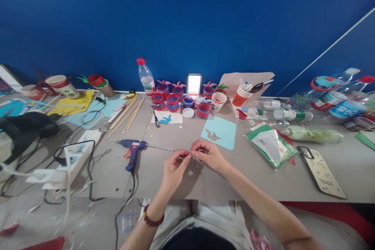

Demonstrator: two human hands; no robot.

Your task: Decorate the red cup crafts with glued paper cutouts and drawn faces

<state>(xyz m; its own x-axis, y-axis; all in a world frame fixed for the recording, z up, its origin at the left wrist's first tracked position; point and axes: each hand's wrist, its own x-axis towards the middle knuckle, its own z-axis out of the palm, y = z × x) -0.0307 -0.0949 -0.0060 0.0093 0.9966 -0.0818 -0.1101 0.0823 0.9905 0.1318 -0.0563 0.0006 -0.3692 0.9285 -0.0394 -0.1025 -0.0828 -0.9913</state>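
Over the front middle of the table, my left hand [175,168] and my right hand [210,155] meet at the fingertips. Both are closed in a pinch around something too small to make out. To the left lies a blue hot glue gun [134,153] with a lit red light and a glue stick [159,147] sticking out of its back towards my left hand. Just beyond my right hand is a light blue sheet [225,133] with a leaf-shaped cut-out [212,135] in it.
Several red and blue decorated cups [172,102] stand along the wall by a bottle [145,78]. Wooden sticks [129,115], a power strip [74,156] and cables lie left. On the right are a green packet [271,144], a phone [322,172] and plastic bottles [293,115].
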